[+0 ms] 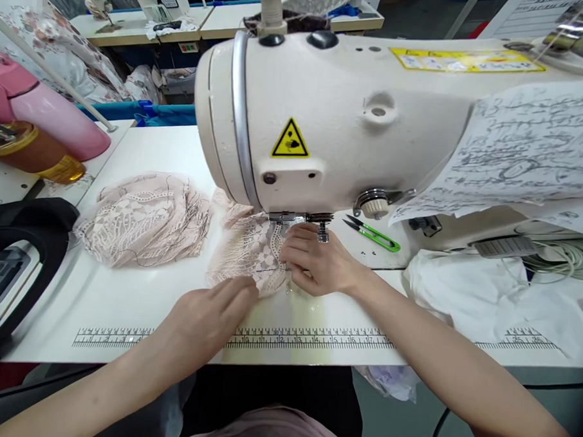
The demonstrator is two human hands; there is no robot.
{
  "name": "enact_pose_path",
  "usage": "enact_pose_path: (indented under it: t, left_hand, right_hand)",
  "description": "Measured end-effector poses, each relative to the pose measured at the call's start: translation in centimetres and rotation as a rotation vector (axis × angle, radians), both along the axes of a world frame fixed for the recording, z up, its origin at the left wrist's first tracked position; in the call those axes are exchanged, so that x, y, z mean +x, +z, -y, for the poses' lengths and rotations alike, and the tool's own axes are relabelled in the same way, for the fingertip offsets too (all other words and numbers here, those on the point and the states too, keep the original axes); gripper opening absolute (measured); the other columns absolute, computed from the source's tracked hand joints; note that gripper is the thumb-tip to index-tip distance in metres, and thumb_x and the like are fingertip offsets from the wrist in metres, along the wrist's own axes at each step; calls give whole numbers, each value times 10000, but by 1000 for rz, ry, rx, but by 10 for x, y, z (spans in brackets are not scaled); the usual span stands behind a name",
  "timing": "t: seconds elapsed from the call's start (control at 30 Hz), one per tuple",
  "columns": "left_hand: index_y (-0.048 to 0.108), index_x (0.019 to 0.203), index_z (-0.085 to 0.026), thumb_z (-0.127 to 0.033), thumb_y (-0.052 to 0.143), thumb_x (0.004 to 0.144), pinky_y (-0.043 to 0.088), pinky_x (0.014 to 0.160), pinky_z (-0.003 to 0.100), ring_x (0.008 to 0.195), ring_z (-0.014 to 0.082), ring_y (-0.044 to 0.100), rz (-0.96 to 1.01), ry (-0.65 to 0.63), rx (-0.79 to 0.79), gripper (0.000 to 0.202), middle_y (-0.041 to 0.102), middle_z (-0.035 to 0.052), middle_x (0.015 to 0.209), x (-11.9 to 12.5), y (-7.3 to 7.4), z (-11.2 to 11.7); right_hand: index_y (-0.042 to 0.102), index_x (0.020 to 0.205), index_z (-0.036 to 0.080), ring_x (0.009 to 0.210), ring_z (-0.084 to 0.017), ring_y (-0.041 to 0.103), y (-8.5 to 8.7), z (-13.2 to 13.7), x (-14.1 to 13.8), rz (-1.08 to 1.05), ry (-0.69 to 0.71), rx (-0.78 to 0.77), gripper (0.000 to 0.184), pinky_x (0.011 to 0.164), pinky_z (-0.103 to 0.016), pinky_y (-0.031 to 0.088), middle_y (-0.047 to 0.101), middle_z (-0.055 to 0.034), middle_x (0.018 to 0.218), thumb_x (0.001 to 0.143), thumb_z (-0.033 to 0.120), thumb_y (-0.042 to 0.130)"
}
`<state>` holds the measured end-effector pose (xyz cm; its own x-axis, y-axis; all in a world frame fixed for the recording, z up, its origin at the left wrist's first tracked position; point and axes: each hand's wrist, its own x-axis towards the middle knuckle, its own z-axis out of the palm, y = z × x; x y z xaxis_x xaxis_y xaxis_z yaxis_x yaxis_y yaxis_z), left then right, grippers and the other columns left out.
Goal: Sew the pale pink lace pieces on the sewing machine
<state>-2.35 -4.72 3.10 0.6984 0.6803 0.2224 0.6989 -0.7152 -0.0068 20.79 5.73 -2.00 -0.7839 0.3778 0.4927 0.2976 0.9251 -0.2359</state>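
A small piece of pale pink lace (251,252) lies on the white table (138,302) under the presser foot (291,220) of a cream sewing machine (334,117). My left hand (212,315) rests flat on the lace's near edge, fingers together and stretched out. My right hand (316,261) sits just right of the needle, fingers curled down and pressing the lace against the table.
A heap of pink lace pieces (144,218) lies to the left. Green thread snips (375,235) lie behind my right hand. White cloth (491,298) and printed lace (526,158) are at the right. A pink flask (45,105) and black device (14,251) stand far left.
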Motion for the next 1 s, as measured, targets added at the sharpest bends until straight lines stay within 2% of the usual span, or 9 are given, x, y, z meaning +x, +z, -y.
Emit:
enact_pose_path:
  t: [0.1,0.23,0.37,0.5,0.6,0.67,0.77,0.87,1.0]
  left_hand:
    - [489,1032,-176,-186,360,1006,347,437,246,533,114,567,125,143,-79,132,621,-12,773,1,15,-13]
    - [507,928,-185,-340,524,940,427,547,272,673,173,607,32,-35,-192,156,595,4,766,8,21,-42]
    - [523,779,-184,-139,514,879,430,580,293,642,162,560,-40,-140,-98,111,572,8,741,12,4,-63]
    - [558,782,-181,-68,446,852,443,596,301,634,158,533,25,-205,13,173,567,7,714,8,-11,-66]
    - [578,828,-179,-63,443,834,441,591,298,638,155,528,83,-212,43,178,578,6,716,5,-14,-63]
    - [582,846,-179,-59,438,834,435,590,296,636,152,525,108,-209,42,188,579,3,713,4,-15,-62]
    - [581,857,-177,-58,436,848,428,599,296,639,151,527,130,-200,45,188,581,1,710,4,-16,-61]
    - [588,862,-177,-87,452,871,390,563,304,621,150,526,110,-179,112,163,589,0,701,4,-16,-61]
    - [610,868,-183,-143,487,878,383,542,321,627,163,553,61,-128,213,130,628,11,716,3,-17,-64]
  right_hand:
    - [570,859,203,812,-176,543,5,3,0,-4,25,-20,208,809,-368,424,620,-13,770,904,355,436]
    - [548,752,221,790,-147,572,9,4,-1,-30,39,17,156,824,-347,457,643,8,762,888,248,477]
    - [554,734,232,782,-134,575,11,4,1,-24,63,82,167,840,-341,480,658,19,790,886,208,489]
    - [589,842,226,843,-149,592,12,4,2,-8,74,100,125,839,-346,493,677,3,870,914,299,517]
    - [583,1052,181,1015,-197,590,10,2,1,2,25,64,276,838,-363,498,671,-69,1068,915,416,538]
    - [578,1084,174,1067,-208,582,9,0,1,33,5,59,274,864,-378,495,658,-86,1128,924,392,535]
    - [609,960,206,1032,-172,598,9,-1,0,58,23,110,121,955,-386,475,686,-30,1062,949,235,492]
    - [632,889,214,914,-128,626,9,-1,1,41,74,105,191,1036,-374,454,704,8,922,964,181,460]
    - [661,952,225,890,-136,639,6,0,4,67,64,42,217,921,-351,529,707,-12,901,983,234,446]
